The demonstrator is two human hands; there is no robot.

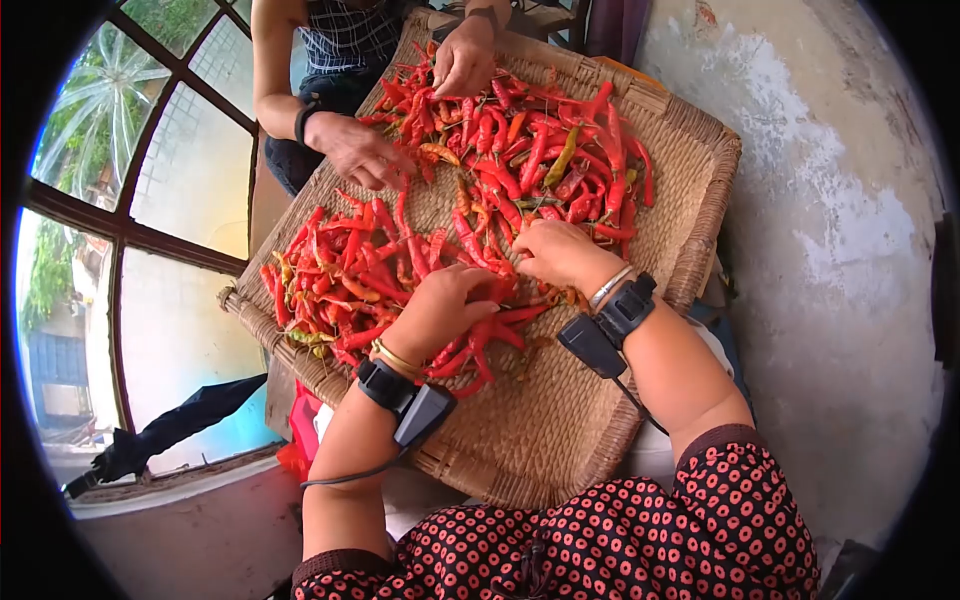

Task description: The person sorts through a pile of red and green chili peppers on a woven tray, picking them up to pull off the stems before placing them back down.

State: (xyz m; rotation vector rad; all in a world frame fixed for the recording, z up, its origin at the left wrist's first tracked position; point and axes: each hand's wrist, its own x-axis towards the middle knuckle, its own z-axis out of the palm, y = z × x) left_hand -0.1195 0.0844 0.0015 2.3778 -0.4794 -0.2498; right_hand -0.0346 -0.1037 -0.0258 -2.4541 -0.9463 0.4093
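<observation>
Red chili peppers cover much of a woven tray, in a left pile and an upper right pile. A green-yellow pepper lies in the upper pile. My left hand, with a bangle and a strapped device at the wrist, reaches over the lower edge of the left pile, its fingers curled onto red peppers. My right hand is among peppers at the tray's middle, fingers bent together and pointing down; whatever they hold is hidden beneath them.
Across the tray a co-worker's two hands touch the peppers. A paned window and a dark folded umbrella are at the left. A worn wall stands at the right.
</observation>
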